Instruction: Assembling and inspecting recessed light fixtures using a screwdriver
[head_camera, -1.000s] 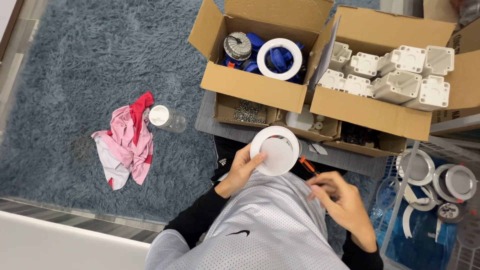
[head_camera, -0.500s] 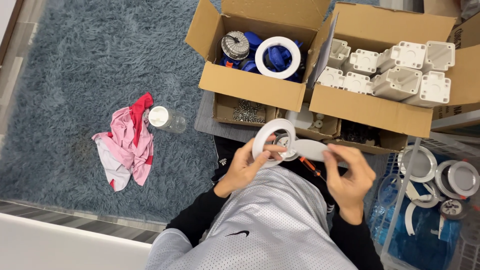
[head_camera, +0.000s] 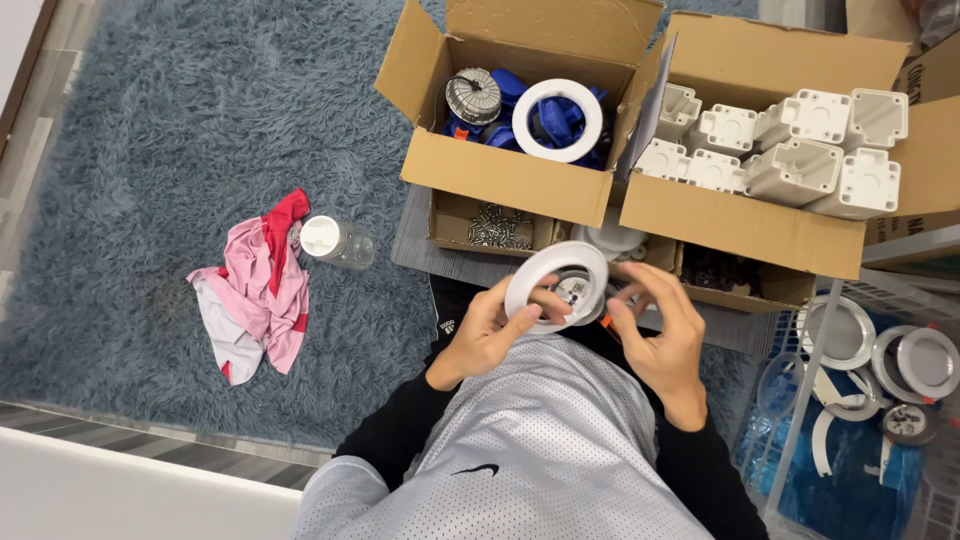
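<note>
Left hand (head_camera: 487, 332) raised in front of the chest, palm turned inward, fingers curled and clamped on the near rim of a white ring fixture (head_camera: 556, 285); thumb pressed across the ring's face; wrist bent up out of a black sleeve. Right hand (head_camera: 655, 325) level with it on the other side, fingers spread slightly and bent, tips resting on the ring's right edge and on the small metal core at its centre; whether pinching that core or only touching cannot be told. Ring tilted toward the camera, held above the lap, just short of the low tray of screws (head_camera: 497, 226).

Beyond the hands, two open cardboard boxes side by side, flaps up: left box (head_camera: 500, 175) holding blue parts, a ribbed metal piece and another white ring (head_camera: 557, 120); right box (head_camera: 740, 225) packed with white plastic housings (head_camera: 800, 150); front walls of both close ahead of the knuckles, leaving little room forward. To the person's left, open blue-grey shag rug (head_camera: 180, 120), broken only by a pink and red cloth (head_camera: 255, 285) and a clear jar with a white lid (head_camera: 335, 240) just beside it; plenty of free room there. To the right, a wire basket (head_camera: 830, 330) with silver-rimmed round trims (head_camera: 840, 335), near the right forearm, crowding that side. Pale floor edge along the lower left.
</note>
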